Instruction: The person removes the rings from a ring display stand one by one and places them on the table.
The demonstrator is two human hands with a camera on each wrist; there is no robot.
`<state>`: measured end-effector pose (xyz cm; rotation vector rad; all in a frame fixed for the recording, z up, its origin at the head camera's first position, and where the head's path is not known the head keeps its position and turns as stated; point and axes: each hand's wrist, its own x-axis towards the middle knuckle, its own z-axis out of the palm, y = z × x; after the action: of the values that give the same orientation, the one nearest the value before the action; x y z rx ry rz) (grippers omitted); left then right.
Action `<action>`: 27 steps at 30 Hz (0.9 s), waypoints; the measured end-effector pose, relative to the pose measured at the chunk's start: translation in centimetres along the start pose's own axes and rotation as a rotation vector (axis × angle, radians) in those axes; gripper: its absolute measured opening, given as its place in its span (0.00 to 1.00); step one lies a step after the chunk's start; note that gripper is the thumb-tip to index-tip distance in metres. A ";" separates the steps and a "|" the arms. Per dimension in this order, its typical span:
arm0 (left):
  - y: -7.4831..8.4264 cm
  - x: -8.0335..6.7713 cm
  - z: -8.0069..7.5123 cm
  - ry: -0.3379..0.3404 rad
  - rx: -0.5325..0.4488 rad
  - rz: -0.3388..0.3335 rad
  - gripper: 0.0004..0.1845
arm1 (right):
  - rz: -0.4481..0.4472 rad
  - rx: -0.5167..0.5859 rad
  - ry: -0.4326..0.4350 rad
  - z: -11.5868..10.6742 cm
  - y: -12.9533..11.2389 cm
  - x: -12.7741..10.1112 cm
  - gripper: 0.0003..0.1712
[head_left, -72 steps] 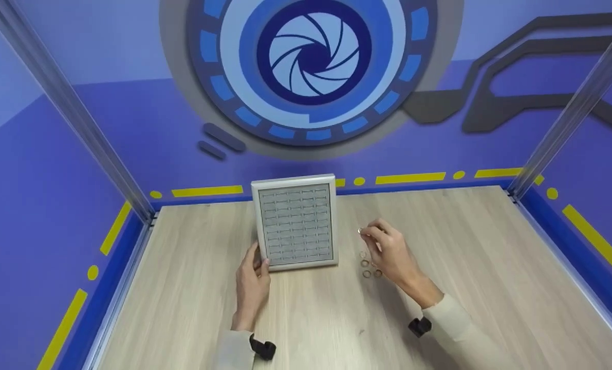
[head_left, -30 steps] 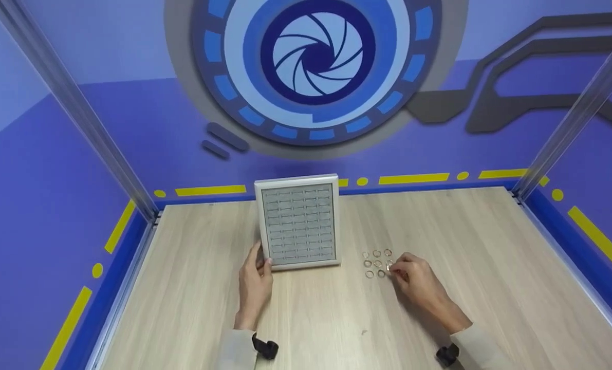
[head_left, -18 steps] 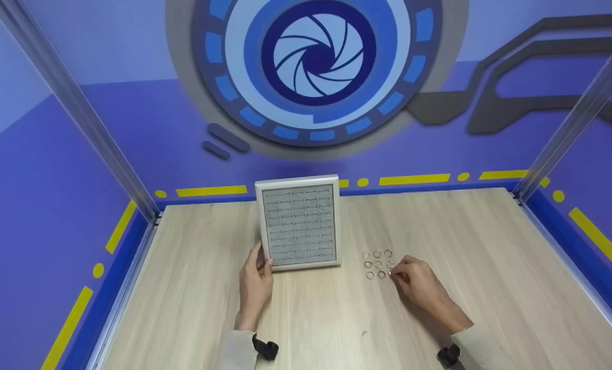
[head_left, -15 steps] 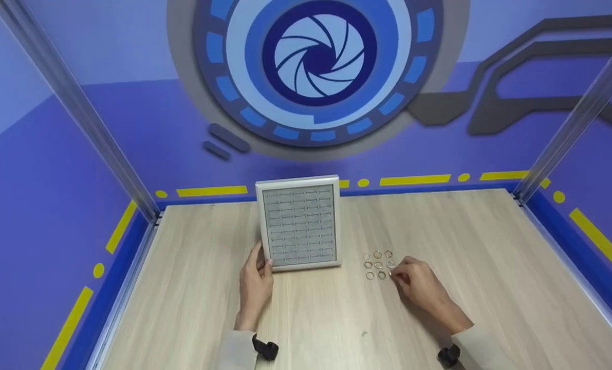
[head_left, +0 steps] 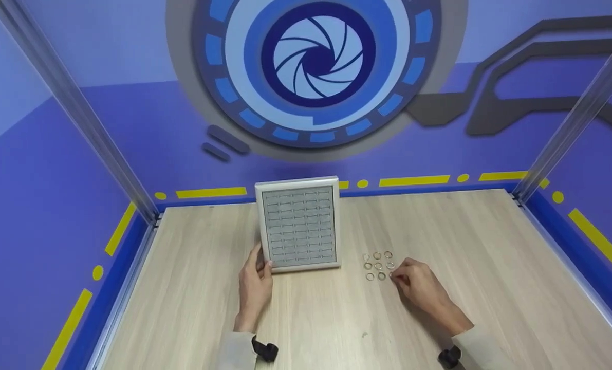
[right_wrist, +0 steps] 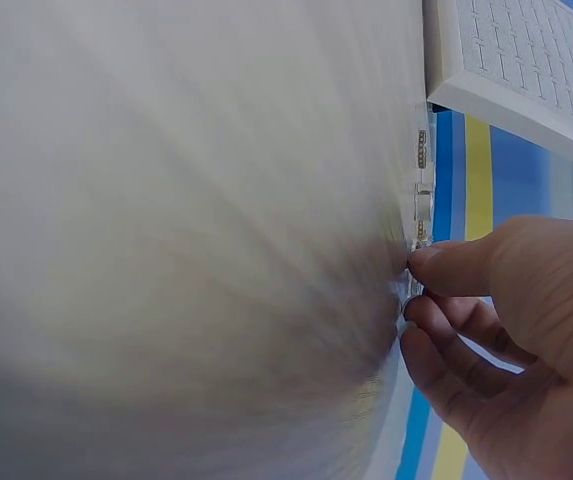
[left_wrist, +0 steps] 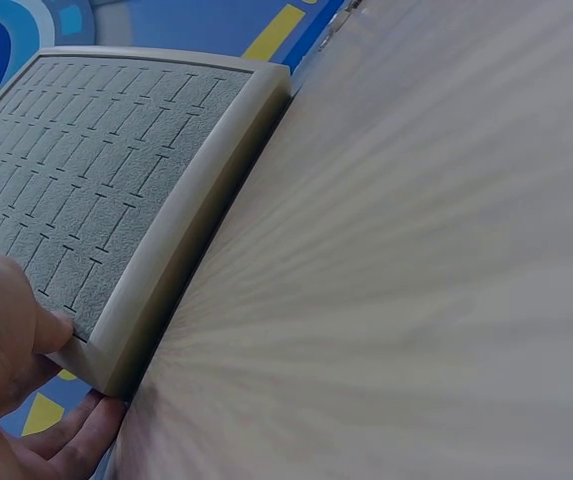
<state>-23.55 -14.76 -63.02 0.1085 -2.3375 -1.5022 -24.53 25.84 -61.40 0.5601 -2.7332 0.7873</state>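
Note:
A ring display board [head_left: 300,226] with a white frame and grey slotted padding stands tilted back on the table. My left hand [head_left: 255,285] grips its lower left corner, the thumb on the front face and other fingers behind, as the left wrist view shows with the board's slots [left_wrist: 86,170]. Right of the board, several metal rings [head_left: 368,266] lie in neat rows. My right hand [head_left: 420,282] pinches a ring [head_left: 391,276] at the lower right of these rows, down at the tabletop. Fingers partly hide that ring in the right wrist view.
The light wooden table [head_left: 316,329] is bounded by a blue printed wall [head_left: 208,169] behind and walls on both sides. Metal posts [head_left: 95,123] rise at the back corners. A small black camera [head_left: 267,351] is strapped at each wrist.
Since the oldest frame, my right hand has brought a raised ring down and right to the table beside the other rings. Over the last half second, almost nothing moves; my left hand stays put.

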 end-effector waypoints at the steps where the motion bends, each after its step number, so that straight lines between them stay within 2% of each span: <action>1: 0.0 0.0 0.0 0.000 -0.002 -0.002 0.33 | 0.000 0.002 -0.002 0.0 0.0 0.0 0.11; 20: 0.1 0.3 -0.4 -0.001 -0.041 -0.005 0.33 | -0.026 0.017 -0.003 0.3 0.0 0.5 0.09; 27: 0.3 0.5 -0.7 -0.061 -0.049 -0.040 0.33 | -0.027 0.013 -0.003 -0.8 0.7 0.8 0.07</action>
<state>-23.76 -15.39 -62.35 0.0993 -2.3566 -1.6027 -25.50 26.59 -60.82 0.6006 -2.7195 0.7986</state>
